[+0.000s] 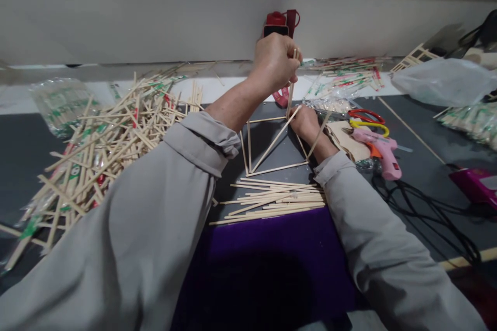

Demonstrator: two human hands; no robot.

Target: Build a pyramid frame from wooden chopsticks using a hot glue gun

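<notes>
My left hand [275, 62] is raised and closed around the top of an upright wooden stick [290, 94]. That stick rises from a far corner of a small frame of glued sticks [272, 150] on the dark table. Lower down, my right hand [306, 123] is closed at the foot of the upright stick, where it meets the frame's corner. A slanted stick of the frame leans across my right wrist. Both arms wear grey sleeves.
A big heap of loose sticks [104, 139] lies at the left, a flat bundle of sticks [272, 201] in front of the frame. A pink glue gun [382, 152], scissors [367, 120], black cables [427, 212], stick packets [345, 80] and a plastic bag [442, 83] are at the right.
</notes>
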